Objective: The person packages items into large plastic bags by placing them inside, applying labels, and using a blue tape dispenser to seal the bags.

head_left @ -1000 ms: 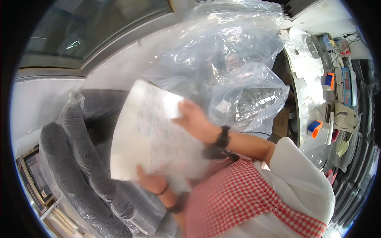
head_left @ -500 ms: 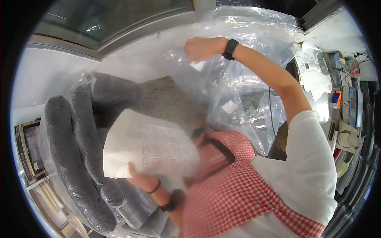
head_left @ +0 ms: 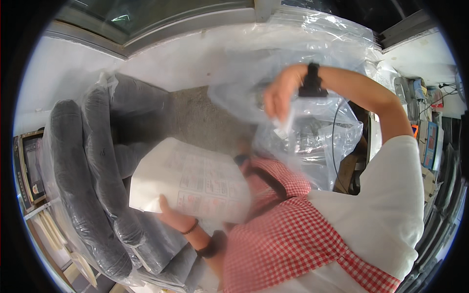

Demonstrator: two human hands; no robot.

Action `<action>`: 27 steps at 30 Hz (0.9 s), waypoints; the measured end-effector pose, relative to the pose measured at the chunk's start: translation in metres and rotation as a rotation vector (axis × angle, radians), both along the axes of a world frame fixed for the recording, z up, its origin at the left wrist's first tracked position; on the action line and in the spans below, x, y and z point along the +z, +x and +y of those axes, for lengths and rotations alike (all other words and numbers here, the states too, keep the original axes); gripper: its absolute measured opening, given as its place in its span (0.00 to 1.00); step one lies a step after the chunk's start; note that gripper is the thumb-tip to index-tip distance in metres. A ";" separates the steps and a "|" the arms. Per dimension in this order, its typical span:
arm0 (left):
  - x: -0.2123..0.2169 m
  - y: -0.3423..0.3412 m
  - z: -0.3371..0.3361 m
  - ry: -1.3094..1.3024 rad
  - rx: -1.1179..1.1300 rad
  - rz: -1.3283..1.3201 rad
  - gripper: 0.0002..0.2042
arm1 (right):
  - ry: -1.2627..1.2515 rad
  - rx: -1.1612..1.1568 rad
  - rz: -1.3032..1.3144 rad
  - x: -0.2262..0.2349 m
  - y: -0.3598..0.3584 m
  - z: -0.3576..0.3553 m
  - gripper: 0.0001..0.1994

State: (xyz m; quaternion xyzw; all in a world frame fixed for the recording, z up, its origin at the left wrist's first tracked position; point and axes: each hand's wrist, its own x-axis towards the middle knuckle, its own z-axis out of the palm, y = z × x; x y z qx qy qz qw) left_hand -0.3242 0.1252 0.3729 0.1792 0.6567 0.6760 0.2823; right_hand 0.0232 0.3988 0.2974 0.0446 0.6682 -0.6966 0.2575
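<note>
My left hand [head_left: 175, 217] grips the lower left edge of a white printed label sheet [head_left: 168, 168], its thumb on top. The sheet bows in front of my red-checked apron, and its print is blurred. Over the clear plastic bags [head_left: 317, 146] at the upper right, my right hand [head_left: 282, 95] has its fingers together, pointing down and smeared by motion. A small white paper piece [head_left: 289, 121], probably a label, shows at its fingertips. Behind it, plastic film hides much of what lies inside the bags.
Dark grey plastic-wrapped rolls [head_left: 73, 180] stand at the left beside a shelf [head_left: 36, 212]. A black cable [head_left: 334, 141] hangs across the bags. Stacked papers and small items line the right side [head_left: 430, 132]. A window frame [head_left: 190, 29] runs along the far wall.
My right hand has moved right and downward, from the upper wall side to over the plastic bags, with the white piece still at its fingers. The left hand and sheet have barely shifted.
</note>
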 end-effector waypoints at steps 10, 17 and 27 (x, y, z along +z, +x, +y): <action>-0.010 0.006 0.016 -0.049 -0.050 -0.053 0.17 | 0.060 -1.369 -0.287 -0.139 0.084 -0.018 0.15; -0.010 0.002 0.024 -0.081 -0.071 -0.001 0.17 | 1.837 -1.038 0.009 -0.201 0.040 -0.043 0.08; -0.020 -0.026 0.019 0.077 -0.278 -0.643 0.20 | 1.722 -0.855 -0.180 -0.172 0.035 -0.069 0.13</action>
